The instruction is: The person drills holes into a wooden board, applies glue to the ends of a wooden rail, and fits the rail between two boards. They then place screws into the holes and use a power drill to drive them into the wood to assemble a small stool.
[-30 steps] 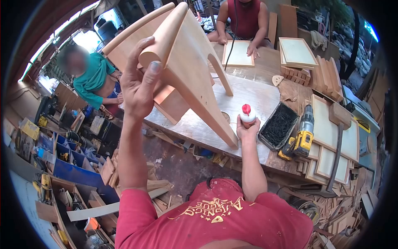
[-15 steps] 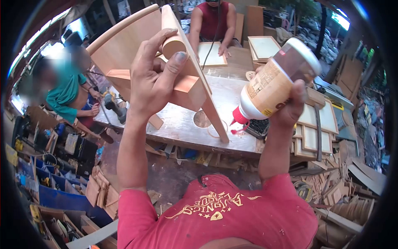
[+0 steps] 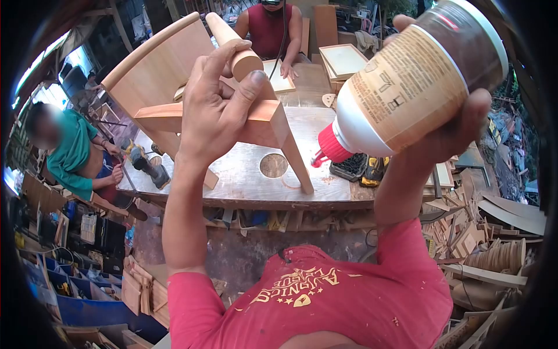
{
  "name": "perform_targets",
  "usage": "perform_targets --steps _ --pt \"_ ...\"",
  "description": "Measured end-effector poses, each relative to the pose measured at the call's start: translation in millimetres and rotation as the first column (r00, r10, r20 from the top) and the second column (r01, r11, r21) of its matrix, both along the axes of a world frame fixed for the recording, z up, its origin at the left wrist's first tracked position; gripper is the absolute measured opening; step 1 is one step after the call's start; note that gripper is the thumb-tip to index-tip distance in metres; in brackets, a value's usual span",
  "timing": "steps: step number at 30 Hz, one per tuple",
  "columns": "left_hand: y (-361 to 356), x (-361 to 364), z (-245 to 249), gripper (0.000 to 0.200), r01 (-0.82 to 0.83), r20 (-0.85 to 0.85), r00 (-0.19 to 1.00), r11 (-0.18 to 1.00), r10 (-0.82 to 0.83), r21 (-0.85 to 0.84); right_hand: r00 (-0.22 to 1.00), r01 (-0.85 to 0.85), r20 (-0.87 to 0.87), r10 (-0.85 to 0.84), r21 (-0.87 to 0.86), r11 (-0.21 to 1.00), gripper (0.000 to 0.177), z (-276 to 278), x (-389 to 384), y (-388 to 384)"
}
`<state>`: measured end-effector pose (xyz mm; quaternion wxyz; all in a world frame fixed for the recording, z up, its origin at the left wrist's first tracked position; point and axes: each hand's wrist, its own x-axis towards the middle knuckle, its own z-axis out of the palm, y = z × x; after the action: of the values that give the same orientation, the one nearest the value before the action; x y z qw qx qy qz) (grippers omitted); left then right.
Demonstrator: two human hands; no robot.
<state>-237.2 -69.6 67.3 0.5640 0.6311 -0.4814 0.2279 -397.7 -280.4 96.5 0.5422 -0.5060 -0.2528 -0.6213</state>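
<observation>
My left hand [image 3: 215, 113] is closed around the rounded end of a wooden bar [image 3: 249, 66], part of a wooden chair frame [image 3: 154, 58] with a curved panel and angled legs. The frame stands tilted on the workbench [image 3: 325, 174]. In my right hand [image 3: 456, 131] is a large glue bottle [image 3: 407, 87], white and brown with a tan label. Its red nozzle [image 3: 332, 144] points down and to the left, over the bench and apart from the frame. My palm is partly hidden behind the bottle.
A round hole [image 3: 274, 166] cuts through the bench top. Beside it sit a tray of dark screws [image 3: 349, 167] and a yellow-black tool [image 3: 374, 170]; a drill [image 3: 148, 166] lies left. One person [image 3: 78, 151] sits left, another [image 3: 270, 29] works opposite. Framed panels [image 3: 343, 60] are stacked behind.
My right hand has raised the glue bottle and brought it nearer the camera, so it looks larger. The view has shifted slightly. My left hand keeps the same grip on the frame.
</observation>
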Motion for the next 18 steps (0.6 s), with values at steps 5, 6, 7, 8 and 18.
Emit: perform_targets --steps 5,6,7,8,18 --pt "0 -2 1 0.041 -0.01 -0.016 1.0 1.0 0.01 0.008 0.993 -0.116 -0.001 0.118 -0.184 0.976 0.088 16 15 -3" --pt "2 -3 1 0.041 -0.015 -0.014 1.0 1.0 0.015 0.018 0.988 -0.151 -0.017 0.151 -0.23 0.961 0.088 17 19 -3" --pt "2 -2 1 0.042 -0.02 -0.01 1.0 0.999 0.02 0.026 0.983 -0.184 -0.056 0.176 -0.279 0.942 0.087 19 21 -5" --pt "2 -1 1 0.042 -0.023 -0.006 1.0 0.999 0.024 0.031 0.976 -0.217 -0.095 0.196 -0.324 0.921 0.086 19 24 -7" --pt "2 -2 -1 0.043 -0.043 -0.022 0.999 0.999 0.043 0.019 0.924 -0.381 -0.086 0.372 -0.169 0.909 0.067 14 47 -11"
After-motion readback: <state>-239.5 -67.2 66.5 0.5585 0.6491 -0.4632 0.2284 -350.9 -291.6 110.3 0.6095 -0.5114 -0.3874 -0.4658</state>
